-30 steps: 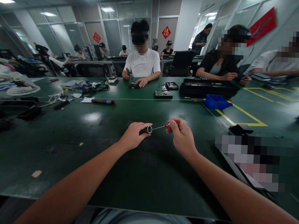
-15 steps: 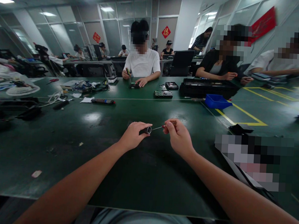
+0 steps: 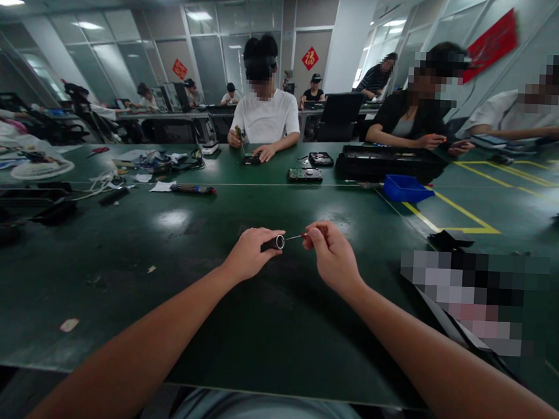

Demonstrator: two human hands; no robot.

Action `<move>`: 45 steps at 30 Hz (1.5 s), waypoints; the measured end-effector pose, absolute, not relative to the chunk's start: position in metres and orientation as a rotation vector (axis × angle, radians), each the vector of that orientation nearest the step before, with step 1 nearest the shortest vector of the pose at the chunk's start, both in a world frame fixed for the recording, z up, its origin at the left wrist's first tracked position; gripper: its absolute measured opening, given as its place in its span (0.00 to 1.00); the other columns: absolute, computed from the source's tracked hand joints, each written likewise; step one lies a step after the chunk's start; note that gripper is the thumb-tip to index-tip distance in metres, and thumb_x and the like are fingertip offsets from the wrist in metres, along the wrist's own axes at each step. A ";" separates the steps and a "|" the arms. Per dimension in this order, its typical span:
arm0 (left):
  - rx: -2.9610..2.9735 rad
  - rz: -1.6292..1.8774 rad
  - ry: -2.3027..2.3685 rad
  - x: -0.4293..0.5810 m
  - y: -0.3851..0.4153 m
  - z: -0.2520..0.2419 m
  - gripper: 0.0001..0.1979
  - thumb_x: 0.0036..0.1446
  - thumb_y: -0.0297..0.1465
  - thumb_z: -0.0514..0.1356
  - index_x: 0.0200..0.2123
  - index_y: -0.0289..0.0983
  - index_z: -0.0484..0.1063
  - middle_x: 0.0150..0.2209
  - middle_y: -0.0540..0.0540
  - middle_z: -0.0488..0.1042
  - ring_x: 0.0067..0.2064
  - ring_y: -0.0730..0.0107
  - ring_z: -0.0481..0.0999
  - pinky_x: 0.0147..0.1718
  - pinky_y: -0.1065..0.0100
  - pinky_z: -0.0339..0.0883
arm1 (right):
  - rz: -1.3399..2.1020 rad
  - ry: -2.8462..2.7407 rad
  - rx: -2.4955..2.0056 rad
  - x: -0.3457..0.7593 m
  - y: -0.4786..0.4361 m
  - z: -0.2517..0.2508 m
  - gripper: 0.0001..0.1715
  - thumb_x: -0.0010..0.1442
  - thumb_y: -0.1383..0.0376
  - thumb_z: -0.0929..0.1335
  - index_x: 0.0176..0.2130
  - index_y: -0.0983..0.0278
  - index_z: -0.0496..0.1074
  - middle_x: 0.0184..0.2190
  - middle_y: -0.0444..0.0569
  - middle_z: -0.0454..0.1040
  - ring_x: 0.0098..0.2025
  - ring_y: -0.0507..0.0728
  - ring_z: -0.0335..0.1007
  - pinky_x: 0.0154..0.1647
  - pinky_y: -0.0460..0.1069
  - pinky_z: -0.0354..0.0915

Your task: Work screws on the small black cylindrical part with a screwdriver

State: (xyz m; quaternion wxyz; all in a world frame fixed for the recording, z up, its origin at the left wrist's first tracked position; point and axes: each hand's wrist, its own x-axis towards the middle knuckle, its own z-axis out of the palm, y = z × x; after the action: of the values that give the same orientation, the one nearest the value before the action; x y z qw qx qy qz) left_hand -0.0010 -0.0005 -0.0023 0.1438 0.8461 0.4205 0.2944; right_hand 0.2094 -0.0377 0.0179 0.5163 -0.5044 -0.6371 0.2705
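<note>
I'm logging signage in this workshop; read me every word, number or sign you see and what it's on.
"福": the red diamond sign on the far door.
Too blurred to read: the second red diamond on the glass wall.
No legible writing: the red banner, upper right.
No readable marking: the black cylinder in the left hand, the thin tool in the right hand.

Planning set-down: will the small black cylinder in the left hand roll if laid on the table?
Probably rolls: the black cylinder looks round, and the table is smooth and glossy. Likely light, since the left hand holds it in a mere pinch.
</note>
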 end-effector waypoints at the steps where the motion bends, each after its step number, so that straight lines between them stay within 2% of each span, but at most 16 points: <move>1: 2.441 0.852 1.211 -0.001 0.000 -0.003 0.21 0.60 0.32 0.65 0.57 0.44 0.71 0.52 0.47 0.76 0.53 0.60 0.73 0.55 0.54 0.63 | 0.654 -1.531 -1.208 0.209 -0.038 0.018 0.11 0.67 0.57 0.62 0.39 0.60 0.68 0.29 0.46 0.75 0.32 0.56 0.73 0.37 0.52 0.66; 19: 2.406 0.783 1.279 -0.002 0.000 -0.002 0.20 0.60 0.32 0.65 0.56 0.44 0.72 0.51 0.47 0.76 0.52 0.59 0.73 0.55 0.52 0.63 | 0.528 -1.595 -1.225 0.215 -0.039 0.020 0.12 0.69 0.57 0.60 0.39 0.59 0.68 0.28 0.45 0.74 0.32 0.56 0.72 0.36 0.52 0.64; 36: 2.381 0.776 1.282 -0.003 0.001 -0.005 0.21 0.59 0.32 0.66 0.56 0.44 0.73 0.49 0.46 0.77 0.51 0.59 0.74 0.54 0.55 0.63 | 0.410 -1.660 -1.261 0.216 -0.037 0.020 0.12 0.69 0.58 0.60 0.38 0.61 0.68 0.27 0.46 0.74 0.31 0.56 0.71 0.35 0.51 0.62; 45: 2.328 0.788 1.274 -0.002 -0.001 -0.003 0.21 0.59 0.33 0.65 0.56 0.44 0.72 0.49 0.45 0.76 0.51 0.58 0.73 0.55 0.53 0.62 | 0.397 -1.667 -1.370 0.219 -0.035 0.020 0.13 0.68 0.58 0.60 0.37 0.61 0.68 0.27 0.46 0.74 0.30 0.56 0.70 0.33 0.50 0.60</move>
State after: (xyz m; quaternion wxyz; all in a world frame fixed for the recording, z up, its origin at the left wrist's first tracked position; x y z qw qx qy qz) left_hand -0.0022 -0.0011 -0.0033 0.1857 0.8263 0.4523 0.2796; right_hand 0.2193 -0.0354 0.0204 0.4561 -0.5557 -0.6761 0.1612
